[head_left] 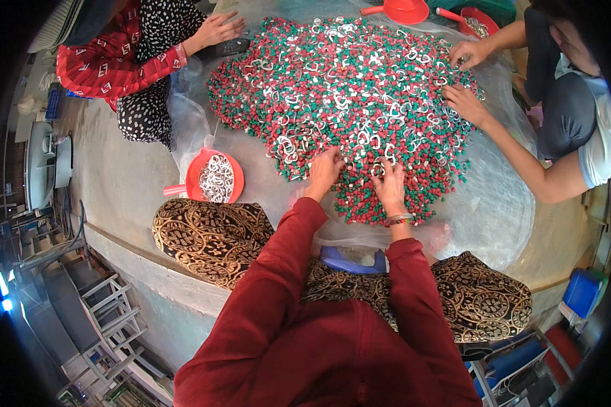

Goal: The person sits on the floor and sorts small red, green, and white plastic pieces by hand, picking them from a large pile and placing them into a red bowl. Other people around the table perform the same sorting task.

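Two hands work the near edge of a broad heap of small red and green plastic pieces mixed with white plastic rings (346, 95). The left hand (326, 171) is curled, fingers pressed down into the pieces; the right hand (390, 184), a beaded bracelet at its wrist, lies with fingers bent over a white ring, and I cannot tell whether either hand actually grips anything. The heap lies on a clear plastic sheet (502, 203) spread over a grey concrete platform (122, 176), raised above a lower floor. A red plastic scoop filled with white rings (214, 178) sits near left, just beside the person's patterned knee. Far left, a co-worker in red and dotted cloth rests a hand (217, 28) at the heap's edge; at right, another person's two hands (467, 102) pick at the pieces. Two more red scoops (404, 10) stand far, partly cut off. Grey metal racks (112, 305) stand below left, bent and dim toward the rim.
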Demonstrator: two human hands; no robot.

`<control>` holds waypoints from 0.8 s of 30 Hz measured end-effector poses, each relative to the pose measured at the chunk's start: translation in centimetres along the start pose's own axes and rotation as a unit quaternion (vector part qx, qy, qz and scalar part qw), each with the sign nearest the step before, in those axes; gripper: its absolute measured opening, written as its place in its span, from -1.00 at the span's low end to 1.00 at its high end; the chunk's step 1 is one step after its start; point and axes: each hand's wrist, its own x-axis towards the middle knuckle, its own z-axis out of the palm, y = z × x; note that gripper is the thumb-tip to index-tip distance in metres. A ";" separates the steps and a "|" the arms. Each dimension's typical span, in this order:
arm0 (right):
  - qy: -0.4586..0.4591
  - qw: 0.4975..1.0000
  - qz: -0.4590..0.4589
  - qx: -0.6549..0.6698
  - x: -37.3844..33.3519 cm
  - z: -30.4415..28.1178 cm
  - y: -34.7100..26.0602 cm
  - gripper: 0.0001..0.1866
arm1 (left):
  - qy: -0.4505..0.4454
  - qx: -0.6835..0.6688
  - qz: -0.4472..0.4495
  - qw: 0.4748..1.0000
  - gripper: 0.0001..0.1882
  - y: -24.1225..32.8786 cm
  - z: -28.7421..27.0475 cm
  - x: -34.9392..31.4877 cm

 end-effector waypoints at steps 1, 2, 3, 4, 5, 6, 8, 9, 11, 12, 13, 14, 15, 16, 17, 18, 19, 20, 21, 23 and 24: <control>-0.009 0.999 -0.004 -0.046 -0.3 0.0 -0.4 -0.34 | 0.008 -0.035 -0.029 0.999 -0.72 0.9 -0.9 0.0; 0.012 1.000 0.002 -0.013 -0.1 1.0 0.9 -0.37 | 0.017 -0.070 -0.057 0.996 -0.73 1.9 -1.8 0.2; 0.035 0.999 0.006 0.021 0.3 2.2 2.9 -0.40 | -0.042 -0.269 -0.121 0.955 -0.75 2.5 -2.7 0.6; 0.058 0.997 0.009 0.055 1.1 2.4 3.8 -0.43 | -0.068 -0.334 -0.128 0.932 -0.74 3.1 -3.7 0.8; 0.084 0.979 0.062 0.178 1.5 2.5 4.9 -0.53 | -0.095 -0.396 -0.133 0.903 -0.73 3.7 -4.7 1.1; 0.086 0.970 0.092 0.208 1.9 1.5 4.9 -0.57 | -0.114 -0.457 -0.139 0.871 -0.72 4.0 -6.1 1.2; 0.071 0.976 0.120 0.169 2.6 -0.1 6.2 -0.54 | -0.172 -0.519 -0.143 0.825 -0.69 4.7 -7.1 1.6; 0.027 0.979 0.126 0.155 2.8 -1.1 6.6 -0.47 | -0.176 -0.557 -0.134 0.801 -0.69 4.7 -7.0 1.7; -0.057 0.989 0.104 0.091 2.6 -3.2 6.3 -0.40 | -0.175 -0.625 -0.152 0.746 -0.72 5.2 -6.6 1.8; -0.098 0.989 0.095 0.059 2.2 -3.8 6.2 -0.37 | -0.169 -0.654 -0.178 0.715 -0.74 6.3 -6.7 1.8; -0.093 0.990 0.080 0.076 2.0 -4.0 6.4 -0.31 | -0.162 -0.682 -0.205 0.683 -0.76 7.1 -6.7 1.9; -0.071 0.990 0.075 0.093 1.8 -4.2 6.3 -0.32 | -0.177 -0.702 -0.184 0.665 -0.76 6.5 -6.0 2.4; -0.051 0.990 0.066 0.111 1.6 -4.6 5.6 -0.33 | -0.187 -0.721 -0.163 0.646 -0.76 5.2 -5.3 2.9; -0.028 0.990 0.060 0.126 1.5 -4.9 5.3 -0.34 | -0.203 -0.741 -0.141 0.625 -0.75 5.1 -4.9 3.5; 0.001 0.991 0.054 0.119 1.5 -4.5 5.4 -0.37 | -0.183 -0.711 -0.152 0.662 -0.76 5.1 -4.3 4.0; 0.029 0.992 0.047 0.115 1.7 -3.9 5.3 -0.40 | -0.168 -0.642 -0.164 0.730 -0.77 5.4 -3.9 4.4; 0.057 0.992 0.039 0.110 2.0 -3.4 5.3 -0.42 | -0.151 -0.567 -0.174 0.791 -0.78 5.7 -3.6 4.9; 0.073 0.986 0.057 0.139 2.2 -3.4 5.5 -0.46 | -0.131 -0.487 -0.182 0.844 -0.79 6.0 -3.2 5.3; 0.085 0.979 0.071 0.169 2.6 -3.5 4.9 -0.50 | -0.084 -0.420 -0.168 0.888 -0.80 5.2 -2.7 5.9; 0.183 0.975 0.002 0.129 3.2 -2.7 4.6 -0.60 | 0.006 -0.321 -0.061 0.945 -0.76 2.7 -0.6 6.4; 0.198 0.961 -0.001 0.194 3.6 -2.8 4.7 -0.62 | 0.054 -0.260 -0.010 0.964 -0.75 1.8 -0.3 6.4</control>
